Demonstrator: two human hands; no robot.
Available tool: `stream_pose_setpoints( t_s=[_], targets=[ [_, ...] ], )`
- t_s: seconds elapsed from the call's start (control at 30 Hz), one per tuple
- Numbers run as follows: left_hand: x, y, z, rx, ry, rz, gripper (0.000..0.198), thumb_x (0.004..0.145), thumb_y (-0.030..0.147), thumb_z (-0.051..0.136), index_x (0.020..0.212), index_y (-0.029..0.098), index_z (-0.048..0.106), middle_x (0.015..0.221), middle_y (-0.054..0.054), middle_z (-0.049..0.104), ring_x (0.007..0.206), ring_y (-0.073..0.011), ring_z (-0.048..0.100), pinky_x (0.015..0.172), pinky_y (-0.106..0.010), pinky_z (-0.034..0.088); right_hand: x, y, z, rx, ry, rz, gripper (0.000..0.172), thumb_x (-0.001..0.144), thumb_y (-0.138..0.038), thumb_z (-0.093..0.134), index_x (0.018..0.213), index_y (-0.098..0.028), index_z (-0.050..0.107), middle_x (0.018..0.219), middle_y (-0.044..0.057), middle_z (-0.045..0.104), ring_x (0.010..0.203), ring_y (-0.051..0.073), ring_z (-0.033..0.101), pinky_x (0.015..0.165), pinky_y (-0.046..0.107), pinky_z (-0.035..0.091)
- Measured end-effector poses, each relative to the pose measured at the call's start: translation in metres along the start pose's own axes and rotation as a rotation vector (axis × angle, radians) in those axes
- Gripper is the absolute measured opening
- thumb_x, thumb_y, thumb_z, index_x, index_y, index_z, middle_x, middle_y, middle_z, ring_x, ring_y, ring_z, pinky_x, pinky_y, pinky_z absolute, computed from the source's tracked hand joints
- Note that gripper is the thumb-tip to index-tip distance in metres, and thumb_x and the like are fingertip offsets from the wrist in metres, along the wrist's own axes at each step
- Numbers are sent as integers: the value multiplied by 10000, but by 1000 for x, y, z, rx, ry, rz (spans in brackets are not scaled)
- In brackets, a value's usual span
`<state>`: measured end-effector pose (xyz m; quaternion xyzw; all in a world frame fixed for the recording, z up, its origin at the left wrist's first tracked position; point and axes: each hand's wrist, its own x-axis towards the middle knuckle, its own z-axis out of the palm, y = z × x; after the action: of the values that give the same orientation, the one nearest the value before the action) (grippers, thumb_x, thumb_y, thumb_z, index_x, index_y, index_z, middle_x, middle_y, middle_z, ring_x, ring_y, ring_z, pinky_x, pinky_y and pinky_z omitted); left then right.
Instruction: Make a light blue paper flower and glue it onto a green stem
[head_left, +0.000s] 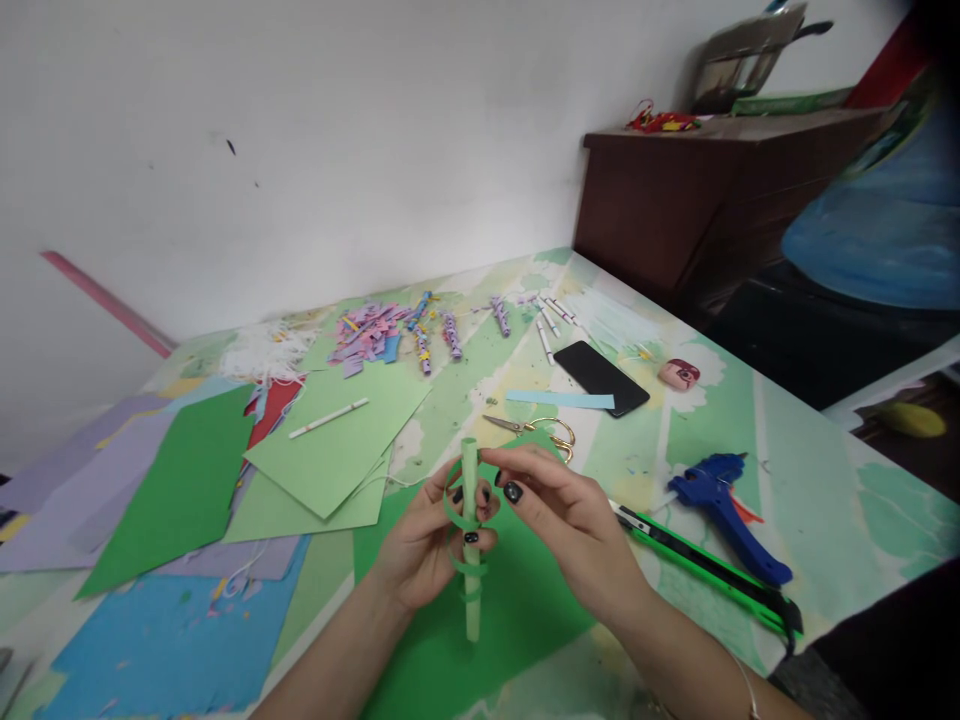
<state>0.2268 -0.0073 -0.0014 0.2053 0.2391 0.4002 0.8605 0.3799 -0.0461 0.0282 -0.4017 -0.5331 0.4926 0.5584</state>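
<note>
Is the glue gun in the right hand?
No, the blue glue gun lies on the table, apart from the right hand, which is up at the pale green paper tube.

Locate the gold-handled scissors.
In the head view, the gold-handled scissors lie just right of center, between the light blue paper strip and the right hand.

Beyond the left hand point(420, 540) and right hand point(577, 515) rises a white wall point(375, 160), behind a floral-patterned table point(825, 475), with a dark brown cabinet point(649, 205) ahead and to their right.
</note>
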Motion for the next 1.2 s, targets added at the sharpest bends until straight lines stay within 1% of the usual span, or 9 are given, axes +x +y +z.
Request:
stream_pose_setpoints(
  t_s=[0.37, 0.53, 0.77, 0.97, 1.1, 1.2],
  targets=[
    [0, 0, -2, 9, 4, -11, 265, 689, 89, 685, 930, 193, 653, 729, -33, 631, 643, -92, 564, 483, -158, 429, -1, 3, -2, -61, -1, -19, 272, 876, -239, 486, 1116, -237, 613, 953, 54, 542, 893, 169, 539, 807, 322, 431],
    [0, -1, -1, 12, 5, -7, 279, 665, 95, 703, 919, 198, 652, 749, -31, 625, 631, -89, 562, 487, -163, 424, -3, 6, -1, -70, -23, -45, 291, 879, -224, 478, 1141, -257, 599, 950, 50, 530, 877, 165, 527, 803, 333, 430],
    [1, -1, -1, 12, 18, -8, 297, 654, 84, 705, 922, 199, 648, 764, -32, 630, 622, -89, 566, 488, -167, 422, -2, 6, -1, -78, -30, -65, 318, 864, -176, 488, 1151, -263, 593, 894, 31, 506, 820, 142, 520, 757, 302, 436],
    [0, -2, -1, -24, -16, 0, 283, 692, 102, 684, 952, 207, 644, 739, -31, 637, 670, -105, 580, 483, -164, 426, -1, 7, -5, -123, 50, -63, 284, 874, -211, 487, 1125, -264, 610, 921, 38, 532, 875, 155, 513, 766, 299, 419],
    [0, -2, -1, -5, -12, 2, 299, 681, 91, 687, 953, 207, 645, 738, -28, 637, 655, -101, 579, 488, -165, 432, -2, 7, -4, -116, 18, -73, 308, 880, -206, 477, 1156, -276, 595, 912, 36, 529, 851, 149, 521, 768, 306, 425],
    [1, -2, -2, 9, 0, 3, 289, 674, 91, 693, 937, 202, 648, 756, -27, 649, 632, -92, 586, 499, -168, 444, -3, 6, -1, -115, -16, -117, 341, 879, -178, 473, 1178, -304, 579, 879, 23, 519, 818, 135, 520, 741, 292, 438]
  ],
)
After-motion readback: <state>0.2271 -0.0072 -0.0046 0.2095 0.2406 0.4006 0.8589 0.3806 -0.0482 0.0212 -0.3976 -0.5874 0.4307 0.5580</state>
